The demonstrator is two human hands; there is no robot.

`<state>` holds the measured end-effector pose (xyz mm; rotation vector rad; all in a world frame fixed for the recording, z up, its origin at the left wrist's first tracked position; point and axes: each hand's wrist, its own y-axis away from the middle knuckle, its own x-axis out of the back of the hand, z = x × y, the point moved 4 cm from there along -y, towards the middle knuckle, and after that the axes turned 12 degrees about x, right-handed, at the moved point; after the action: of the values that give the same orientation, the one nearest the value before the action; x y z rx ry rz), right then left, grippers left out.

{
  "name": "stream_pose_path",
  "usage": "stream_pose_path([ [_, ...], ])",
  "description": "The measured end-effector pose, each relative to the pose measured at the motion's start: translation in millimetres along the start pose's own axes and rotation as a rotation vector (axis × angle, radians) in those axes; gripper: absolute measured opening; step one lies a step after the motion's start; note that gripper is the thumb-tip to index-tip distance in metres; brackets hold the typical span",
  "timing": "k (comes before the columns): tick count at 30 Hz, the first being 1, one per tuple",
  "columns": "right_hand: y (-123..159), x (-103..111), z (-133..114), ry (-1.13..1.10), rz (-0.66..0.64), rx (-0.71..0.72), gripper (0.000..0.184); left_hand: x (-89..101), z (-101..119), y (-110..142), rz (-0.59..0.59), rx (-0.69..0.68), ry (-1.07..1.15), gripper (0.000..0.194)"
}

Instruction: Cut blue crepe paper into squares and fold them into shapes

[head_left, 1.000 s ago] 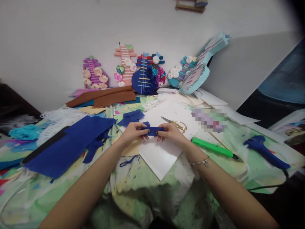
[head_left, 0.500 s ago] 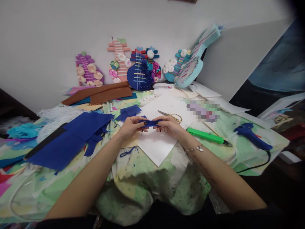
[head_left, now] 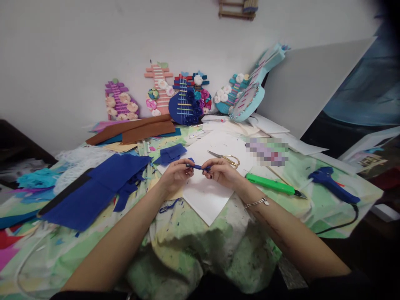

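Note:
A narrow dark blue strip [head_left: 198, 167], of paper or cloth, is stretched level between my two hands. My left hand [head_left: 175, 176] pinches its left end between thumb and fingers, and my right hand [head_left: 222, 171] pinches the other end. Both hands are above a white sheet [head_left: 208, 204] lying cornerwise on the table. Just beyond my right hand, gold-handled scissors [head_left: 230, 159] rest on that sheet. Cut blue pieces [head_left: 171, 153] lie behind my left hand, and larger blue sheets [head_left: 84, 196] are spread out to its left.
A green utility knife [head_left: 270, 184] with its blade showing lies right of my right wrist. Farther right is a blue glue gun [head_left: 334, 185] with a black cord. Brown sheets [head_left: 146, 130] and decorated guitar shapes [head_left: 183, 102] line the back, against the wall.
The blue strip between my hands has become narrower, drawn into a thin band. My fingers have shifted their hold at both ends. The view has tilted up slightly.

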<state>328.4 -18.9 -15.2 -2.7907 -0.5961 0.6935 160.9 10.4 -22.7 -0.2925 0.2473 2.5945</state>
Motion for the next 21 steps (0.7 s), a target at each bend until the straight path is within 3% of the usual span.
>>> stream_pose_path([
  [7, 3, -12, -4, 0.11, -0.103, -0.014, 0.028, -7.3, 7, 3, 0.108, -0.09, 0.03, 0.022],
  [11, 1, -10, -5, 0.233, -0.116, 0.053, 0.016, -10.2, 13, 7, 0.148, -0.126, 0.004, 0.046],
  [15, -2, -3, -7, 0.316, -0.013, 0.178, 0.009, -17.6, 15, 10, 0.089, -0.115, -0.082, 0.056],
  [21, -3, -9, -8, 0.319, -0.067, 0.24, 0.038, -32.9, 14, 14, -0.035, -0.112, -0.22, 0.059],
])
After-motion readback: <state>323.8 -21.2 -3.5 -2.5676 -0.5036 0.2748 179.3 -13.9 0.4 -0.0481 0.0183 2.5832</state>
